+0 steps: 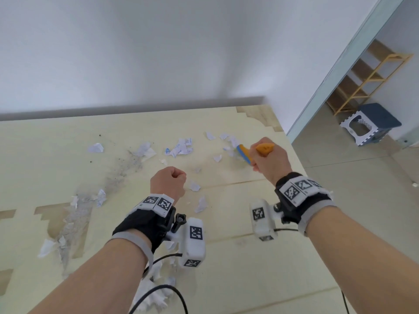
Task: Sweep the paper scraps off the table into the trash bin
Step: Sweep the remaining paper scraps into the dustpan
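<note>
Several white paper scraps (180, 148) lie scattered over the pale table (238, 257), with more near its left side and under my left forearm. My right hand (267, 163) grips a small brush (243, 152) with an orange handle and a blue-and-yellow head, which rests among the scraps at the far right of the table. My left hand (169, 181) hovers over the middle of the table with its fingers curled into a fist, holding nothing. No trash bin is in view.
A streak of grey dust (113, 177) runs diagonally across the left half of the table. A wall stands behind the table's far edge. Beyond the right edge is tiled floor, with a folding step stool (369, 123) and a wooden shelf rack (367, 75).
</note>
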The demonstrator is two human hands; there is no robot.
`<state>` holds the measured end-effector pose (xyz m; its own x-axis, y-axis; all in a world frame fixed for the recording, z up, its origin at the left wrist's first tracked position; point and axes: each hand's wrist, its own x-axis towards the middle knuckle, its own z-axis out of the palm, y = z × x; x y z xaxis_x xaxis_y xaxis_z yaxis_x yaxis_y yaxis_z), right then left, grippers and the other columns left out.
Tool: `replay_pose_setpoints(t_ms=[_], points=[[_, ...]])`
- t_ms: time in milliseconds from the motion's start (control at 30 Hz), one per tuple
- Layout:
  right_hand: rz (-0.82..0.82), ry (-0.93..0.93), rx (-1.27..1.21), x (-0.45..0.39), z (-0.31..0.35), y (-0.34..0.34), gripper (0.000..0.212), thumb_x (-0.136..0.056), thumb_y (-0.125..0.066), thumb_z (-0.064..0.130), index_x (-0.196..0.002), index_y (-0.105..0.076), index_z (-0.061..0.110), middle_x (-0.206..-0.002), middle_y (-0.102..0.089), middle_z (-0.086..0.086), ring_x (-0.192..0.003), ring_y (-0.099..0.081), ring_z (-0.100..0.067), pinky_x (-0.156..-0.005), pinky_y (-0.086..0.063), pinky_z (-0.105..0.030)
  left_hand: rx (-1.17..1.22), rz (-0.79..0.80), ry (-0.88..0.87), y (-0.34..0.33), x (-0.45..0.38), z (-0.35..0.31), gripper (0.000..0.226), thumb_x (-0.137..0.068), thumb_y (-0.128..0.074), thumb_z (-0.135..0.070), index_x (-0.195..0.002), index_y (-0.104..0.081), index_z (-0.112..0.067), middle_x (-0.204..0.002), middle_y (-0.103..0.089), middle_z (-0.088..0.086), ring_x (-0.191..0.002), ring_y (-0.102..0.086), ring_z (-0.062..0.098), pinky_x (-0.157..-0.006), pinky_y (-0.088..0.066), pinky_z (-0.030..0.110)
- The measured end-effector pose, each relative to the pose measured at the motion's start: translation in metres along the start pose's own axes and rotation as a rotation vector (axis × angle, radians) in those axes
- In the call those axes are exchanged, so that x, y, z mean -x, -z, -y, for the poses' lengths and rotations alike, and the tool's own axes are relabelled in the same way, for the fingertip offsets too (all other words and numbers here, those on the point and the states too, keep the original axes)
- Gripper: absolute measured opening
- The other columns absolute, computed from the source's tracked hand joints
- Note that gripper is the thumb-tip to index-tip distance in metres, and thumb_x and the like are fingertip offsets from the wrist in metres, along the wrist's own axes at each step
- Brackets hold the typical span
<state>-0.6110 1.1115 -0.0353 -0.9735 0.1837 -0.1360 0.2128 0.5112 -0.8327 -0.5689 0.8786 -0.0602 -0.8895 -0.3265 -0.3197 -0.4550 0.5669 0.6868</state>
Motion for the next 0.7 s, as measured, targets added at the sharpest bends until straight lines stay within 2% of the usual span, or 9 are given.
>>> replay_pose_setpoints(t_ms=[67,133,233,333,467,567,633,700], points=[[-0.033,0.055,-0.051,0.001,0.000,0.003,0.012,-0.087,-0.056,0.022,-0.075,-0.056,0.020,-0.062,-0.063,-0.003,-0.056,-0.060,-0.019,-0.064,-0.055,-0.036,0.014,-0.019,-0.009,0.003,-0.002,0.003,0.015,-0.090,-0.055,-0.014,-0.096,-0.068,-0.014,-0.087,-0.065,-0.002,-0.077,-0.058,0.015,-0.069,-0.041,0.021],[-0.181,0.092,-0.068,-0.008,0.001,0.008,0.013,-0.086,-0.056,0.023,-0.074,-0.054,0.026,-0.063,-0.063,0.000,-0.056,-0.062,-0.018,-0.063,-0.053,-0.033,0.021,-0.049,-0.023,0.006,-0.003,0.006,0.014,-0.089,-0.055,-0.014,-0.095,-0.068,-0.015,-0.085,-0.064,-0.004,-0.078,-0.057,0.014,-0.072,-0.040,0.022],[-0.284,0.085,0.040,-0.030,0.001,0.011,0.004,-0.089,-0.051,0.020,-0.088,-0.055,0.022,-0.080,-0.066,-0.006,-0.076,-0.066,-0.030,-0.071,-0.049,-0.033,0.021,-0.071,-0.030,0.009,-0.007,0.009,0.013,-0.090,-0.056,-0.014,-0.094,-0.068,-0.015,-0.083,-0.063,-0.006,-0.079,-0.056,0.013,-0.072,-0.040,0.022],[-0.168,0.025,0.169,-0.045,0.000,0.000,0.013,-0.093,-0.047,0.021,-0.101,-0.053,0.012,-0.090,-0.067,-0.013,-0.086,-0.065,-0.035,-0.076,-0.048,-0.035,-0.007,-0.059,-0.038,0.011,-0.012,0.010,0.015,-0.090,-0.055,-0.015,-0.092,-0.070,-0.017,-0.084,-0.064,-0.005,-0.078,-0.056,0.012,-0.072,-0.040,0.022],[0.018,0.040,0.123,-0.038,0.008,-0.023,0.011,-0.091,-0.052,0.021,-0.095,-0.056,0.012,-0.089,-0.067,-0.011,-0.081,-0.065,-0.030,-0.077,-0.054,-0.041,-0.029,-0.041,-0.031,0.016,-0.020,0.008,0.018,-0.091,-0.054,-0.015,-0.093,-0.071,-0.017,-0.086,-0.065,-0.005,-0.081,-0.056,0.013,-0.074,-0.040,0.022],[0.137,0.065,0.025,-0.032,0.013,-0.027,0.008,-0.090,-0.055,0.019,-0.085,-0.056,0.012,-0.077,-0.063,-0.012,-0.058,-0.057,-0.019,-0.055,-0.051,-0.022,-0.007,-0.051,-0.026,0.018,-0.023,0.009,0.018,-0.090,-0.054,-0.015,-0.094,-0.071,-0.015,-0.090,-0.068,-0.001,-0.081,-0.057,0.015,-0.077,-0.043,0.023],[0.080,0.114,-0.037,-0.034,0.018,-0.019,0.010,-0.091,-0.054,0.021,-0.082,-0.056,0.016,-0.069,-0.063,-0.009,-0.052,-0.056,-0.013,-0.049,-0.047,-0.017,0.002,-0.059,-0.025,0.019,-0.023,0.011,0.017,-0.090,-0.055,-0.015,-0.094,-0.071,-0.014,-0.091,-0.069,0.000,-0.081,-0.058,0.015,-0.077,-0.045,0.024],[-0.078,0.151,-0.104,-0.042,0.023,-0.012,0.010,-0.091,-0.054,0.023,-0.082,-0.054,0.019,-0.069,-0.062,-0.007,-0.053,-0.056,-0.013,-0.053,-0.050,-0.021,0.013,-0.064,-0.020,0.019,-0.022,0.013,0.016,-0.090,-0.055,-0.016,-0.094,-0.071,-0.014,-0.091,-0.069,0.000,-0.082,-0.058,0.016,-0.078,-0.046,0.025]])
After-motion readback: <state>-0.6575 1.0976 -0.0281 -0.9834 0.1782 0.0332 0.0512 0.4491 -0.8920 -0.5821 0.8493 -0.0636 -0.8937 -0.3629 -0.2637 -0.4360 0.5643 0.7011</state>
